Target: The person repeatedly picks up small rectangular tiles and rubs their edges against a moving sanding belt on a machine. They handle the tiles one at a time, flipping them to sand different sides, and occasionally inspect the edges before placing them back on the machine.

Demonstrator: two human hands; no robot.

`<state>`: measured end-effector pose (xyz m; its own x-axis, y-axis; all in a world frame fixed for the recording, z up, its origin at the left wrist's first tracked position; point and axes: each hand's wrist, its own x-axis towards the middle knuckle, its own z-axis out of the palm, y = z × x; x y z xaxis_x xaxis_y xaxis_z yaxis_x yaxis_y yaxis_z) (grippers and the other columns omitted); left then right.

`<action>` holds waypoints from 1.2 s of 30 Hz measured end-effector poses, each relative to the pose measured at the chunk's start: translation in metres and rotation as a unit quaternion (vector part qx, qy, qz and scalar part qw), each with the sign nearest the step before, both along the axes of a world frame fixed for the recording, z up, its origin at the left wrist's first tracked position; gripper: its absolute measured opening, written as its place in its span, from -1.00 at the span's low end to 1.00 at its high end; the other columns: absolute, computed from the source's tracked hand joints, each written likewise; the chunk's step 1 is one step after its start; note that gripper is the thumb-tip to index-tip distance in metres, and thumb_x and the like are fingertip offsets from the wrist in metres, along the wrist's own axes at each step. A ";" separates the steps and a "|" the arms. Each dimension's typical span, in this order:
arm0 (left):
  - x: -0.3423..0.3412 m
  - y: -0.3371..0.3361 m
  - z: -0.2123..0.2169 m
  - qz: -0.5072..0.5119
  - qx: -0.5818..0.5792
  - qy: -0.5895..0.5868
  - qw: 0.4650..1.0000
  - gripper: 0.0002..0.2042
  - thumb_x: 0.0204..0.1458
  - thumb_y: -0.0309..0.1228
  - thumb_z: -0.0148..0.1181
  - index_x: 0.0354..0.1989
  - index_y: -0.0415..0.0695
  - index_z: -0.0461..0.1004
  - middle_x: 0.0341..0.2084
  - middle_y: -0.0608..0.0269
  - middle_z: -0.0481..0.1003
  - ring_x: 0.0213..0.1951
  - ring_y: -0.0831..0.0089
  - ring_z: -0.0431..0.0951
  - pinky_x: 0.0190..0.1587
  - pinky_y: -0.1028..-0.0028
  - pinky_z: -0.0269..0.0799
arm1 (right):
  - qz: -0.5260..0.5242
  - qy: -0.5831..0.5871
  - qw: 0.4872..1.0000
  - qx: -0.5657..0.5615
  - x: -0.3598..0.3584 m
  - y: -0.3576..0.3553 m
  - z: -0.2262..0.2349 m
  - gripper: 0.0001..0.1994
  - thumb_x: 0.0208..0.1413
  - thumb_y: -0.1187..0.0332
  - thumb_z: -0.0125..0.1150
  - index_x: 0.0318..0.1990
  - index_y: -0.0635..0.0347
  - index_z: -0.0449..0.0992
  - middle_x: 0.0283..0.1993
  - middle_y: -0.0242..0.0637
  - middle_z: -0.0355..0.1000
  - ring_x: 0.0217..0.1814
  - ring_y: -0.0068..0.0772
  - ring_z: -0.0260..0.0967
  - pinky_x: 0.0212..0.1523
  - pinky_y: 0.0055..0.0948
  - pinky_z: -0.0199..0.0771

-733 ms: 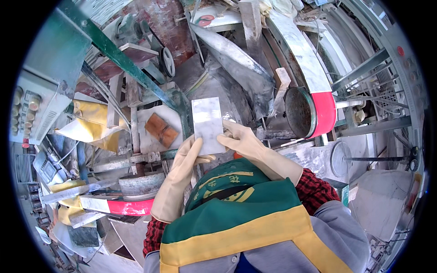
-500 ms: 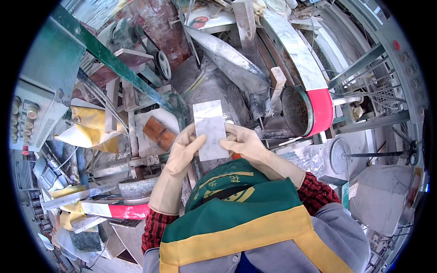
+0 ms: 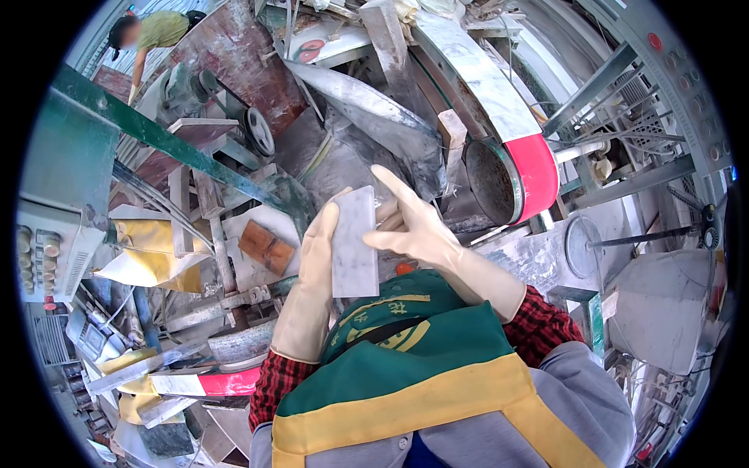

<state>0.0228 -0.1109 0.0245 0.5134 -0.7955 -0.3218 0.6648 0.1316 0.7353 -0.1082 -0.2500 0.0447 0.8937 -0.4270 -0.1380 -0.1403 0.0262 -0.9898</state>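
A rectangular white-and-grey marble tile (image 3: 356, 246) stands tilted in front of my chest, its broad face toward me. My left hand (image 3: 312, 261), in a cream rubber glove, grips the tile along its left edge; the fingers behind it are hidden. At the right edge is my gloved right hand (image 3: 421, 234), fingers spread and the index finger stretched up past the tile. Its thumb tip overlaps the edge, though I cannot tell whether it presses there. Beneath my hands lies my green apron (image 3: 406, 300) with yellow trim.
A belt machine with a red-and-white belt (image 3: 536, 178) stands ahead right; a similar belt (image 3: 226, 382) runs low at left. A green metal bar (image 3: 168, 144) crosses the left side. A brown block (image 3: 266, 247) lies left of my hands. Far left, another person (image 3: 160, 33) bends over.
My right hand has loosened from the tile and spread its fingers. The tile has turned and come slightly lower in my left hand. Another person has come into view at far left.
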 end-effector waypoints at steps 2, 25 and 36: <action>-0.001 0.000 -0.002 -0.011 -0.009 0.013 1.000 -0.52 0.34 -0.17 0.00 0.30 -0.23 0.28 0.15 0.05 0.46 0.13 0.29 0.50 0.20 0.30 0.43 | 0.014 -0.025 1.000 0.012 0.004 -0.007 0.002 -0.14 -0.04 0.39 0.47 0.44 0.10 0.13 -0.12 -0.11 0.53 -0.15 -0.37 0.52 -0.06 -0.39 0.55; 0.022 0.027 -0.067 0.130 0.058 -0.114 0.983 -0.60 0.36 -0.28 -0.03 0.27 -0.21 0.33 0.11 0.16 0.47 0.09 0.39 0.49 0.16 0.41 0.40 | 0.079 0.043 0.970 0.224 0.005 0.028 -0.038 -0.25 0.13 0.44 0.32 0.46 0.12 0.11 -0.25 -0.39 0.49 -0.40 -0.66 0.38 -0.38 -0.61 0.43; -0.010 0.087 -0.035 -0.008 0.123 -0.216 0.969 -0.31 0.22 -0.39 0.10 0.48 -0.10 -0.08 0.32 0.01 0.20 0.11 0.34 0.42 0.16 0.39 0.32 | -0.360 -0.075 0.916 0.162 -0.016 -0.067 -0.077 -0.44 0.14 0.47 0.26 0.32 0.12 0.32 -0.06 -0.32 0.52 -0.16 -0.53 0.50 -0.32 -0.55 0.50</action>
<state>0.0131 -0.0237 -0.0105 0.6301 -0.7315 -0.2606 0.2884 -0.0912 0.9532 -0.1239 -0.3175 -0.0323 0.4157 -0.8715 -0.2603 0.1659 0.3540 -0.9204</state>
